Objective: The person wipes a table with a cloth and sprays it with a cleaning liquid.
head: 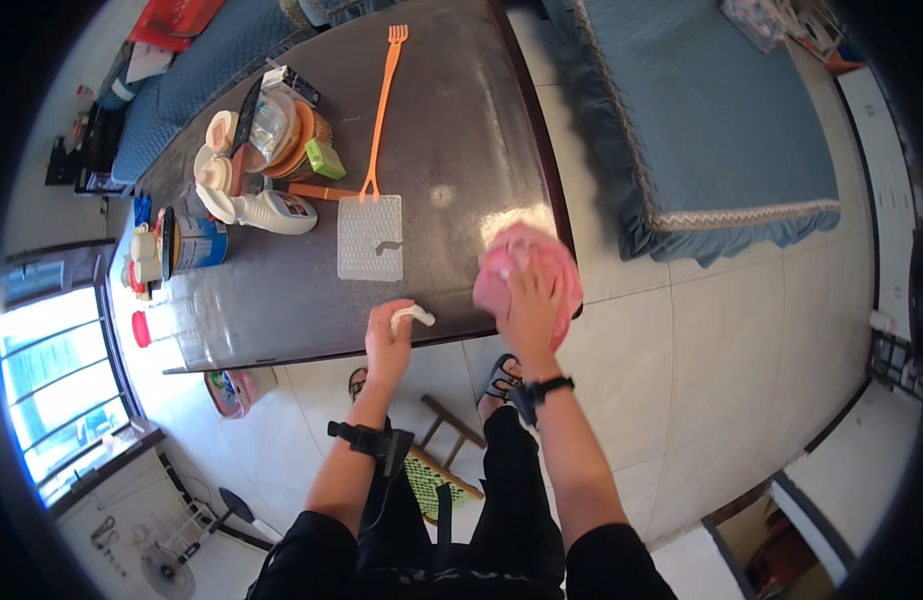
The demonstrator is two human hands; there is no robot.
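A pink cloth [491,279] lies bunched under my right hand [533,300], which presses on it at the near right corner of the dark table [446,247]. My left hand [390,334] pinches a crumpled white tissue or wipe [416,313] just over the table's near edge. Beyond my left hand rests a fly swatter [370,255] with a white mesh head and an orange handle pointing away from me; the mesh has a torn hole. A white plastic bottle [278,211] lies or leans to the left of the swatter.
Left on the table stand a blue can [199,242], an orange tub [304,142], a green box [326,159] and a red lid [140,328]. Below are a lined bin [233,394] and a woven stool [431,487]. A blue covered seat [724,135] is at the right.
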